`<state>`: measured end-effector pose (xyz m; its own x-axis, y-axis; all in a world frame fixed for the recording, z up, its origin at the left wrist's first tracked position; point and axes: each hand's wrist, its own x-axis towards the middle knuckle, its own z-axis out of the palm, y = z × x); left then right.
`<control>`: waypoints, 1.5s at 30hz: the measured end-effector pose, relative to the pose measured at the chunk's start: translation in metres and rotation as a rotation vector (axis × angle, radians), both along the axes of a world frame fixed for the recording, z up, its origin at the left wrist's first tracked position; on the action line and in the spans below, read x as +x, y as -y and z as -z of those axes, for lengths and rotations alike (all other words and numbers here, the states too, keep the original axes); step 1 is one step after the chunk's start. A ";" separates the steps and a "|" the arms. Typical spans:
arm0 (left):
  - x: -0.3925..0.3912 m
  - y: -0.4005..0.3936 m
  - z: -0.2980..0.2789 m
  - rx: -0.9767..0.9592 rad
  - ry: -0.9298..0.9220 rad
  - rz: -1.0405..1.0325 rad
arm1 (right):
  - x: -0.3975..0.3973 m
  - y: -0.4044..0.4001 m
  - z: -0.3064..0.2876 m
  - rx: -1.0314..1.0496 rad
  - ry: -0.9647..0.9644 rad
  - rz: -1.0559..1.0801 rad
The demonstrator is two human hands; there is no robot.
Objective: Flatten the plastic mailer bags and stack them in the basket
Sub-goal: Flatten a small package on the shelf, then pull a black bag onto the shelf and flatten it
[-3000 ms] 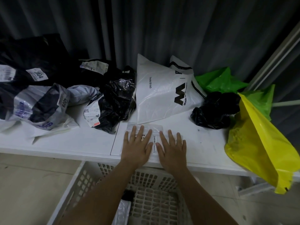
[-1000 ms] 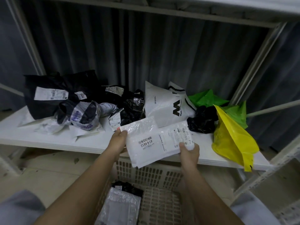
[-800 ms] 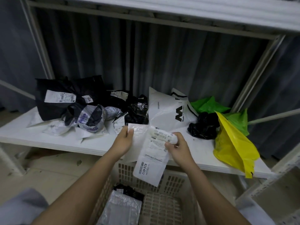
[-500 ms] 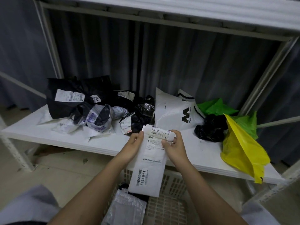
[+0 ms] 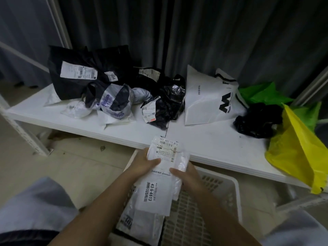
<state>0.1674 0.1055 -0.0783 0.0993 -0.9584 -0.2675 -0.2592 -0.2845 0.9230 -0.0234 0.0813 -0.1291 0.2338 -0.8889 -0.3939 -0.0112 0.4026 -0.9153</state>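
I hold a flattened white mailer bag (image 5: pixel 159 180) with printed labels upright over the white lattice basket (image 5: pixel 225 190). My left hand (image 5: pixel 145 161) grips its left edge with the thumb across the front. My right hand (image 5: pixel 184 172) grips its right edge the same way. The bag's lower end hangs down into the basket, over a clear flattened bag (image 5: pixel 142 226) that lies inside on the left. Unflattened bags lie on the white shelf (image 5: pixel 213 141) behind: black ones, a white one with an M logo (image 5: pixel 207 102), green ones and a yellow one (image 5: pixel 298 153).
A big black bag with a white label (image 5: pixel 78 73) and a crumpled grey-and-purple bag (image 5: pixel 113 102) crowd the shelf's left. Grey curtains hang behind. White shelf posts stand at both sides. My knees show in the lower corners. The floor is beige.
Both hands lifted the white bag off the shelf, turned it from lying crosswise to hanging lengthwise, and brought it down towards the basket.
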 end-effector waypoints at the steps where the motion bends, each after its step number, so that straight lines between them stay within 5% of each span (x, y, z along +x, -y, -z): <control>1: 0.001 -0.002 0.009 0.014 0.033 0.006 | 0.004 -0.003 0.014 0.027 -0.037 -0.001; 5: 0.004 -0.002 0.060 0.173 0.283 0.089 | 0.029 -0.013 0.086 0.189 -0.273 0.064; 13: 0.018 -0.004 0.135 0.322 0.516 0.078 | 0.049 -0.019 0.161 0.266 -0.311 0.089; 17: 0.022 -0.008 0.165 0.506 0.744 0.144 | 0.046 -0.021 0.177 0.338 -0.305 -0.124; 21: 0.021 -0.006 0.174 0.450 0.839 0.209 | 0.043 -0.012 0.166 0.362 -0.365 -0.281; 28: 0.018 0.023 0.137 0.184 0.679 0.119 | 0.049 0.023 0.102 -0.210 -0.662 -0.375; 33: 0.013 0.053 0.067 -0.049 0.651 -0.040 | 0.056 0.051 0.021 -0.596 -0.714 -0.231; 40: 0.025 0.118 -0.001 -0.314 0.716 -0.135 | 0.073 0.113 -0.054 -0.721 -0.724 -0.091; 45: 0.028 0.158 -0.016 -0.262 0.685 -0.170 | 0.087 0.154 -0.062 -0.790 -0.814 -0.045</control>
